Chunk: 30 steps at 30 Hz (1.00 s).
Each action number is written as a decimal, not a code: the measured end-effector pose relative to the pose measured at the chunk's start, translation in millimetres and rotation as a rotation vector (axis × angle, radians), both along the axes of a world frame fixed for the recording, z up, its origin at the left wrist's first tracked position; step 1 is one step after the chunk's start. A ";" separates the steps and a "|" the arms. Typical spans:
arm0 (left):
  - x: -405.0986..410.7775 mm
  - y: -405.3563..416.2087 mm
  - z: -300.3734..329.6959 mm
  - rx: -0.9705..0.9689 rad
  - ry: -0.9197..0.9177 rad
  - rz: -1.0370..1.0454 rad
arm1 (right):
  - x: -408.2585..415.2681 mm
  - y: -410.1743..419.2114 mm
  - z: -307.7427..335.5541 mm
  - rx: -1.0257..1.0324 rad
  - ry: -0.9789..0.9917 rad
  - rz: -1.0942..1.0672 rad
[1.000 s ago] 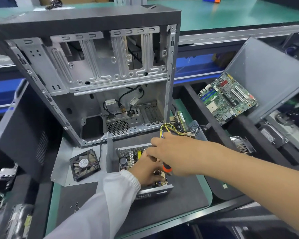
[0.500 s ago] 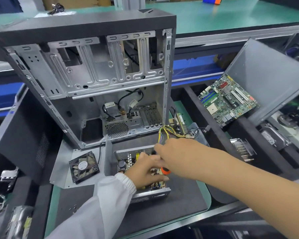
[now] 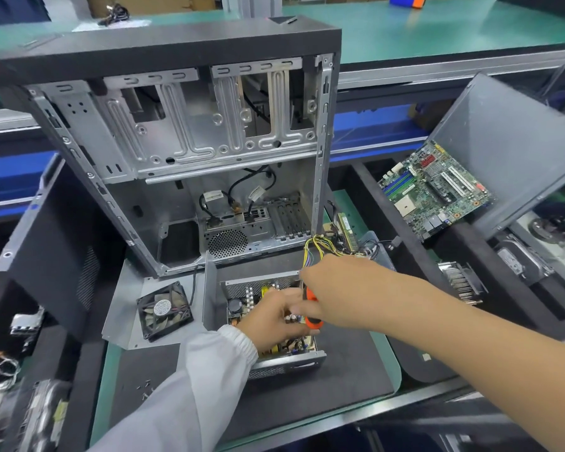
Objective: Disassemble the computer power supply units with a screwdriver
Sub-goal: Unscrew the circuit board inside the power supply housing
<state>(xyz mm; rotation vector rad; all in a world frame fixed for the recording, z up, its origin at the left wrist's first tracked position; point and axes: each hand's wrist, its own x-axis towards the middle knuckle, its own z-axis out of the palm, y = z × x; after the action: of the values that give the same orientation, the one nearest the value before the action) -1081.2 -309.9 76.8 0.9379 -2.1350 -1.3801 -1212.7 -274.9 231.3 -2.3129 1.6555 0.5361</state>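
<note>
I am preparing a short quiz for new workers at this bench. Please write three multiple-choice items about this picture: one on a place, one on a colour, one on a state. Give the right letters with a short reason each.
1. Where does the loose cooling fan lie?
A. left of the open power supply unit
B. inside the computer case
C. on the motherboard

2. What colour is the screwdriver handle?
A. blue
B. orange
C. green

3. What state is the power supply unit in?
A. cover off, circuit board exposed
B. fully closed
C. mounted in the case

Answers:
1 A, the fan rests on a grey metal panel beside the unit.
2 B, orange shows below the right hand, which grips it.
3 A, components are visible around the left hand reaching into it.
</note>
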 end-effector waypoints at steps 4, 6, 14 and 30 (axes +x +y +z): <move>-1.2 2.6 -2.2 0.074 -0.013 -0.027 | -1.7 1.6 6.3 0.176 -0.021 0.083; -1.8 4.4 -1.1 0.107 0.015 -0.008 | -0.7 2.5 8.6 0.197 -0.009 0.108; -1.4 4.1 -1.7 0.143 -0.004 -0.005 | 1.8 -0.9 9.0 -0.084 0.091 0.019; -1.7 0.8 3.0 0.081 -0.013 -0.077 | -2.0 -4.5 12.5 -0.061 0.025 0.041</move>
<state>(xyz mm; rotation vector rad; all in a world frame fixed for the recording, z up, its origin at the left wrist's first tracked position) -1083.0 -309.1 79.8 0.9052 -2.1597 -1.5125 -1214.6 -279.5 243.8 -2.3979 1.6606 0.5325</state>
